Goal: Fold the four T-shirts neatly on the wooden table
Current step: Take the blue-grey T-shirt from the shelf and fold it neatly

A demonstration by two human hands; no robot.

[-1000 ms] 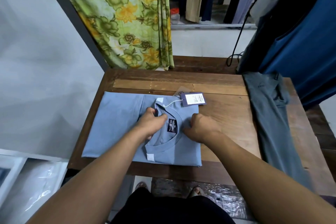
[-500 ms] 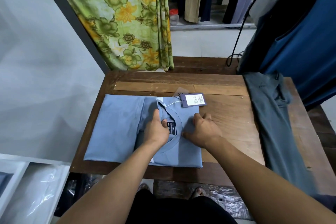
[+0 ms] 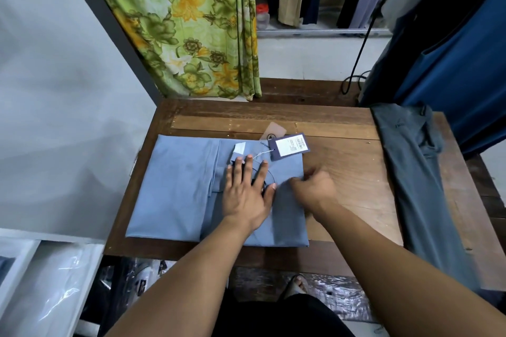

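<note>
head view: the limp, lightweight blue t-shirt (image 3: 290, 223) is pressed flat on the wooden table (image 3: 345, 169) by the left hand (image 3: 246, 197), fingers spread; right hand (image 3: 316, 189) grip cannot be told; folded edges are best pinched

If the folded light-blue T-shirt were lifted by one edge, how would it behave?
Probably floppy: the light-blue T-shirt is thin cloth in loose layers, so its folds would likely sag open. It looks light, lying flat under the left hand. The hang tag on its string would probably dangle.
</note>
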